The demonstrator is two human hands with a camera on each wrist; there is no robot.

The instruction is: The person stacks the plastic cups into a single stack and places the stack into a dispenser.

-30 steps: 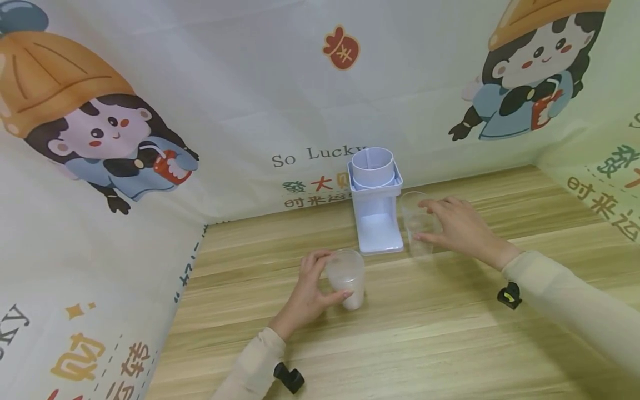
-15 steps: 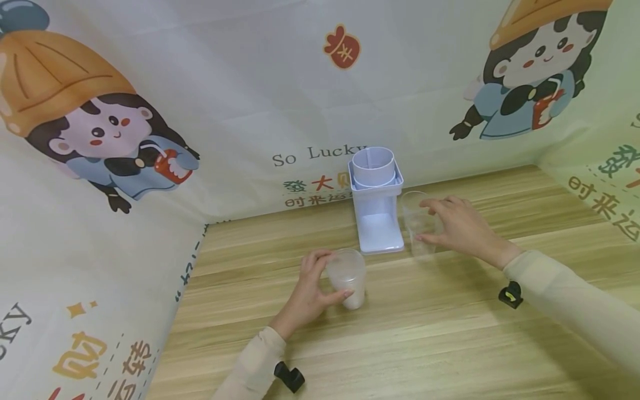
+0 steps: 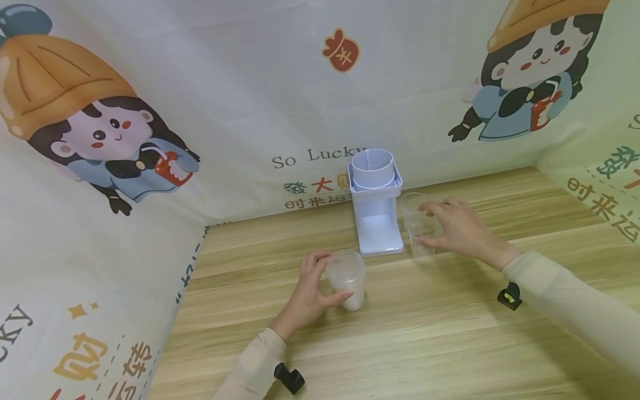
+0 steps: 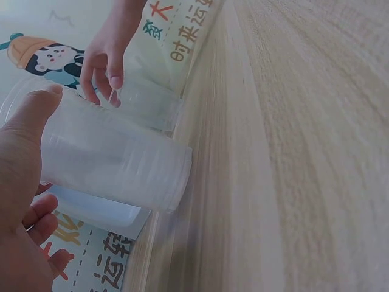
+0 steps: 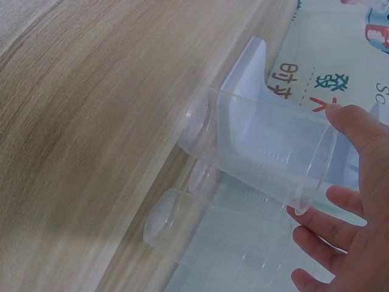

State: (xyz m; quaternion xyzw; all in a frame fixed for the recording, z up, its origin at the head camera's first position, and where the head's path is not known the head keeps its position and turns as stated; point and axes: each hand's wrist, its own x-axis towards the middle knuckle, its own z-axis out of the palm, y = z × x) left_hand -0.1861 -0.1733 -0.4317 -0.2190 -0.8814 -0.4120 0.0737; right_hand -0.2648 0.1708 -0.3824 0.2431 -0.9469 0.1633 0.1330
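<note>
Left hand (image 3: 310, 291), half curled, grips one plastic cup (image 3: 350, 278), whitish low down; right hand (image 3: 456, 226), likewise, grips one clear cup (image 5: 273, 143) beside two more clear cups (image 5: 222, 234).

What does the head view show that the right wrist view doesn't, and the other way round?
Head view only: the left hand holding a whitish cup, the black wrist mounts, and the red pouch print on the wall.

Right wrist view only: at least one more clear cup beyond the held one, plainly distinguishable; I can't surely pick it out from the head.

Both: the right hand holding a see-through cup, the pale blue stand, the wooden tabletop and printed wall cover.
</note>
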